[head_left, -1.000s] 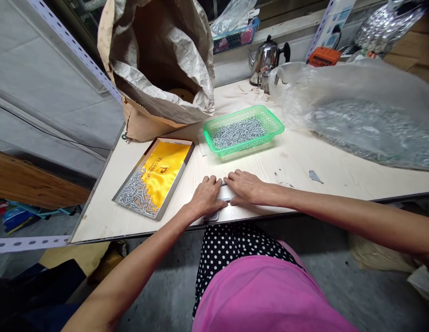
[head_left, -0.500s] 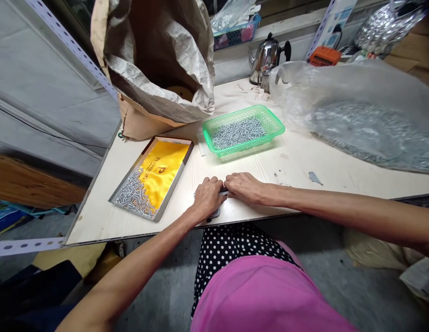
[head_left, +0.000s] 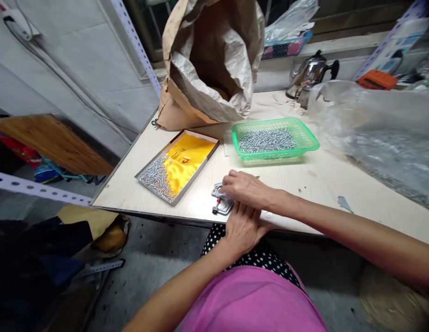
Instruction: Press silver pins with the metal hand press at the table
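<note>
Two hands work close together at the near edge of the table [head_left: 318, 180]. R hand [head_left: 247, 189] lies palm-down, fingers curled over a small metal fixture [head_left: 221, 205] w/ a red mark on it; can't tell if it grips the fixture or just presses on it. L hand [head_left: 242, 228] sits just below, at the table edge, fingertips touching the underside of the R hand; whether it holds anything is hidden. Fixture pokes out to the left of both hands, flat on the tabletop.

Beyond the hands: green basket [head_left: 306, 138] w/ a layer of small silver screws [head_left: 266, 140]. Left of it, a shallow tray [head_left: 192, 177] w/ yellow lining, more screws heaped at its near end. Behind, a big brown paper sack [head_left: 214, 60], open-mouthed. Far back a steel kettle [head_left: 309, 74]; to the right a large clear plastic bag [head_left: 380, 124] w/ metal parts inside.
</note>
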{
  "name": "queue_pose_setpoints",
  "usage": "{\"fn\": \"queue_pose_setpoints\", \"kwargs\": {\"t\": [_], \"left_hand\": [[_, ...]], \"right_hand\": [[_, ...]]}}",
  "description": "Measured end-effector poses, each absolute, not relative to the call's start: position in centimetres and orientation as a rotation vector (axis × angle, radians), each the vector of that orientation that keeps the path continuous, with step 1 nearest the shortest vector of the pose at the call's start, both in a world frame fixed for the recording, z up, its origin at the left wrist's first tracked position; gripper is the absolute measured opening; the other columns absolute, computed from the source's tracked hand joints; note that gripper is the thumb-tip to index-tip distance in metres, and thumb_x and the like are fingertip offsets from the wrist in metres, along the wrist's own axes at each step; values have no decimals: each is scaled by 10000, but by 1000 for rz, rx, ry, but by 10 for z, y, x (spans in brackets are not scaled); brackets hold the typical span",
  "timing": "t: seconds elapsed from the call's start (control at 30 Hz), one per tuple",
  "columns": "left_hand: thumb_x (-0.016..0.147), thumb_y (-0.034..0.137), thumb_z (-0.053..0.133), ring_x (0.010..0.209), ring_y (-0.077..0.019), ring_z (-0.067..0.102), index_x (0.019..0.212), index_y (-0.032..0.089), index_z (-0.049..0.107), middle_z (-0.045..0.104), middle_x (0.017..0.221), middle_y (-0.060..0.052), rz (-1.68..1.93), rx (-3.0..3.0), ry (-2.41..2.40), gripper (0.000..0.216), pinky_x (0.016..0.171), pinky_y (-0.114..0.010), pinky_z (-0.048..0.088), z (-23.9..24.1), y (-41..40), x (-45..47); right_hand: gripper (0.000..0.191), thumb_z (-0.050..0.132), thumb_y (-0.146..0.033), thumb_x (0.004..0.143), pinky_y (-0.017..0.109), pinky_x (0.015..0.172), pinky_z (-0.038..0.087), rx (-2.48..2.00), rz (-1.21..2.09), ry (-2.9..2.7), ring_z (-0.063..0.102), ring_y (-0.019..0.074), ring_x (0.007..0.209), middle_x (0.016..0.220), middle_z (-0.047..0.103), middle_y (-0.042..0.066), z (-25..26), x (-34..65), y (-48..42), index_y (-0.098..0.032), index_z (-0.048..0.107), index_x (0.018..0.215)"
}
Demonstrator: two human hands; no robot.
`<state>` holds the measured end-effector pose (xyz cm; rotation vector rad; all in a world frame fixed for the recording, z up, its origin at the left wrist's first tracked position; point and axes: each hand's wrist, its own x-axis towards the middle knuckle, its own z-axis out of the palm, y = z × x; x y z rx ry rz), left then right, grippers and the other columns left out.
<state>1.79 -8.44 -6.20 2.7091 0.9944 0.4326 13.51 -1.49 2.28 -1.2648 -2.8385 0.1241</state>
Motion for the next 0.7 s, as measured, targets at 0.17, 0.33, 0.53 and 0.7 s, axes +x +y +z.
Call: {"fn": "queue_pose_setpoints", "kwargs": {"t": [0.17, 0.33, 0.53, 0.7], "left_hand": [[938, 605, 377, 1268, -300, 512, 1413, 161, 448, 580, 1345, -131, 441, 2587, 996, 653, 1077, -422, 389, -69, -86, 19], [898, 678, 386, 1297, -300, 488, 1465, 159, 372, 527, 1408, -127, 509, 2564, 995, 768, 1094, -422, 389, -74, -91, 15], [838, 729, 443, 1379, -310, 388, 1454, 174, 377, 469, 1455, -141, 598, 2625, 970, 832, 1150, -462, 341, -67, -88, 11], [870, 685, 448, 1416, -289, 330, 1384, 152, 456, 445, 1469, -148, 619, 2716, 849, 740, 1161, -426, 314, -50, -80, 17]], "right_hand": [[110, 588, -189, 907, 357, 749, 374, -952, 45, -3055, 482, 233, 954, 970, 614, 80, 6, 95, -14, -181, 684, 855], [145, 517, -152, 920, 340, 735, 418, -954, 132, -2866, 533, 207, 869, 889, 627, 75, -13, 79, -1, -171, 639, 844], [198, 423, -280, 962, 341, 731, 505, -1143, -4, -1995, 622, 192, 770, 854, 659, 57, 52, 106, 2, -225, 612, 936], [384, 348, -445, 973, 521, 848, 469, -1527, -326, -1733, 623, 340, 1033, 1047, 638, 164, 86, 193, 27, -209, 606, 1133]]}}
